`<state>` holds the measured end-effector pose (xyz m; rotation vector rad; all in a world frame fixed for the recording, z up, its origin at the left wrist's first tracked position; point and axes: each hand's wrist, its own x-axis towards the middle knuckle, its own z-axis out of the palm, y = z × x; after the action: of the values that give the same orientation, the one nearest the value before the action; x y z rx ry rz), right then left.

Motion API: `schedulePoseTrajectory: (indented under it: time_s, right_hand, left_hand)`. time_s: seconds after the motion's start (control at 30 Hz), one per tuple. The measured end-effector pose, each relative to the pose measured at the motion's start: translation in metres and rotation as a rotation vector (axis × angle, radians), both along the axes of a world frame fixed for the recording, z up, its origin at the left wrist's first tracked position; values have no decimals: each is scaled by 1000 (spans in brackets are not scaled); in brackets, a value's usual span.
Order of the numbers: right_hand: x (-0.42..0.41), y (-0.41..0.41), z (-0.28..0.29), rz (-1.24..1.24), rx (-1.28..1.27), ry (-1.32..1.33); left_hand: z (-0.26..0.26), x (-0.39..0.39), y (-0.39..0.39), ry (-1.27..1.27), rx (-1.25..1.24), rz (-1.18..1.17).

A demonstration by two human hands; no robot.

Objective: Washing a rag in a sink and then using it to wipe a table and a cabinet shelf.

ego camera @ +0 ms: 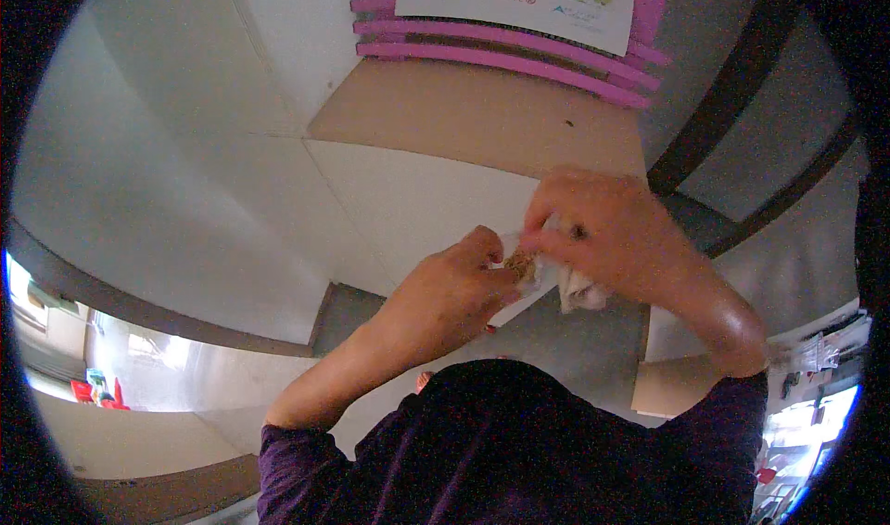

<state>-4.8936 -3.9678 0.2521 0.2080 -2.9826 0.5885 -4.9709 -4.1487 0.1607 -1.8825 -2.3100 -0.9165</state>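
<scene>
Between my two hands, in front of my chest, is a small clear plastic bag (523, 266) with brownish, crumbly-looking contents; what they are I cannot tell. The fingertips of my left hand (455, 292) pinch its left side. My right hand (601, 229), slightly blurred, has its thumb and fingers at the bag's upper right. A crumpled whitish cloth or tissue (580, 294) hangs below my right palm, seemingly held by the fingers hidden behind it. A small dark spot shows by the right hand's fingers.
A pale panel or board surface (410, 198) lies beyond my hands, with a tan surface (473, 111) behind it. Farther up stands a pink slatted rack (507, 45) bearing a printed sheet (514, 3). Dark bars (723, 94) are at the right; grey floor (556, 351) shows below.
</scene>
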Motion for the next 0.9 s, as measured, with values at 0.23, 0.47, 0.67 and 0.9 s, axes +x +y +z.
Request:
schedulePoseTrajectory:
  time_s: [0.23,0.47,0.67,0.9]
  right_hand:
    - [-17,85,14,-457,-265,725]
    - [8,118,-46,-205,181,339]
    - [-20,125,-31,-200,-147,-18]
    - [-64,90,-40,-146,-48,72]
  left_hand:
    - [-17,-10,-17,-171,114,106]
    - [-49,-14,-47,-249,157,284]
    - [-60,-13,-71,-357,144,430]
    - [-77,-9,-75,-546,226,512]
